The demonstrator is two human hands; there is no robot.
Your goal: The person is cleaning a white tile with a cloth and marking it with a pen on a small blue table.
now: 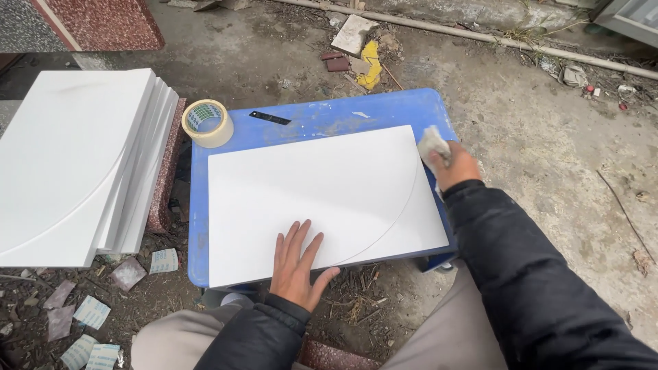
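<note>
A white rectangular board (322, 192) with a curved groove across its right part lies flat on a small blue table (322, 113). My left hand (296, 264) rests palm down on the board's near edge, fingers spread. My right hand (452, 164) grips a small pale piece of sandpaper or cloth (432, 142) and presses it against the board's right edge, near the far corner.
A roll of tape (208, 123) and a black utility knife (269, 118) lie on the table's far side. A stack of similar white boards (75, 164) sits to the left on a reddish stone slab. Used sandpaper scraps (89, 315) litter the dirt ground.
</note>
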